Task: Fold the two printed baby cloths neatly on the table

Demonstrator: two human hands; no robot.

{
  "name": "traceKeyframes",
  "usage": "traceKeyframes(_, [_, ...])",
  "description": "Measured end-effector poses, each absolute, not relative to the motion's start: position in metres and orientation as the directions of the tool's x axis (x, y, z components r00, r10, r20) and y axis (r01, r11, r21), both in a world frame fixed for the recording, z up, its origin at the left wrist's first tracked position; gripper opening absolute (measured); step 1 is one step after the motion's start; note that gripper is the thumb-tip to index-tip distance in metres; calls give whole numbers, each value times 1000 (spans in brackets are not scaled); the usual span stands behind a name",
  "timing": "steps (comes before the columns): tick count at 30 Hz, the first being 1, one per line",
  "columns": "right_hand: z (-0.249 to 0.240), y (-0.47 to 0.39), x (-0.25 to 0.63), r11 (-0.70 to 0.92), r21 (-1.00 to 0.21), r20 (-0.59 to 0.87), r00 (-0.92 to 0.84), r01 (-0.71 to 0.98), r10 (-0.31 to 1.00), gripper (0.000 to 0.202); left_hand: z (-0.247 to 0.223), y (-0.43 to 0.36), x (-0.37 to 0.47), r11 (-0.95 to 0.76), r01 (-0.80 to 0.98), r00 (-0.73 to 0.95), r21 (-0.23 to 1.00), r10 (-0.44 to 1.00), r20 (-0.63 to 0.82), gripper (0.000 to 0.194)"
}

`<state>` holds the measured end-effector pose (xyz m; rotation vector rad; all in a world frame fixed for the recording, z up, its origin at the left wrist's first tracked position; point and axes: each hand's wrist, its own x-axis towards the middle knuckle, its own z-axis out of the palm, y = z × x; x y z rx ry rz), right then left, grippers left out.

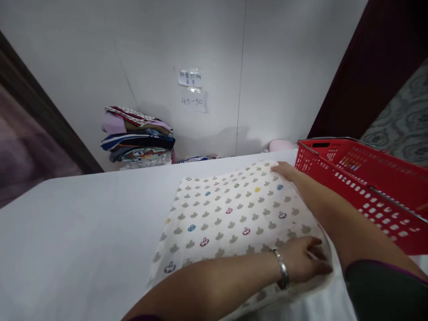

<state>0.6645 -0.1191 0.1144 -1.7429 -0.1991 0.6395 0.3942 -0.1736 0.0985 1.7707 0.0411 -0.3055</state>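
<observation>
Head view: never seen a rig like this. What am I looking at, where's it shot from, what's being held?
There is no machine here: a person works barehanded. The single picture comes from a camera worn on that person's head, looking forward and down.

On the white table lies a pale cloth with a small repeated print. The left hand, behind a silver bracelet, is at its near right side; the right hand is at its far right corner. Whether the fingers grip it firmly is hard to tell.

To the right is a red basket; beyond the table's far edge, a stack of folded fabrics.
</observation>
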Motion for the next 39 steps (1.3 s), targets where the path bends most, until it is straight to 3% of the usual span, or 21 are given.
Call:
traceKeyframes(4, [70,-153,675,-319,-917,-353,858,-238,373,47,80,-145,362,-440,262,946,859,-57,-318,40])
traceKeyframes(6, [47,-165,672,-302,-919,-357,856,-253,373,52,75,-116,340,-515,253,955,819,-2,-297,30])
traceKeyframes(12, [30,-192,660,-244,-934,-347,830,-262,437,61,76,-33,264,-666,334,939,667,295,-177,23])
traceKeyframes(17, [39,-220,637,-412,-897,-366,794,-161,485,67,68,2,201,-784,335,924,523,382,-19,22])
traceKeyframes(21, [46,-246,608,-514,-848,-415,765,-129,492,71,43,11,160,-894,244,904,375,350,245,20])
traceKeyframes(27, [52,-291,554,-484,-847,-480,707,-220,519,82,22,0,123,-965,184,825,187,255,504,24])
traceKeyframes(30, [48,-317,531,-400,-879,-455,712,-261,535,84,25,-11,109,-972,150,817,182,225,530,29])
traceKeyframes(35, [43,-352,496,-405,-878,-453,715,-255,532,79,26,-25,88,-986,58,847,153,130,516,40])
traceKeyframes(39, [51,-356,480,-367,-890,-431,762,-271,483,78,20,-26,81,-994,35,856,102,83,510,37])
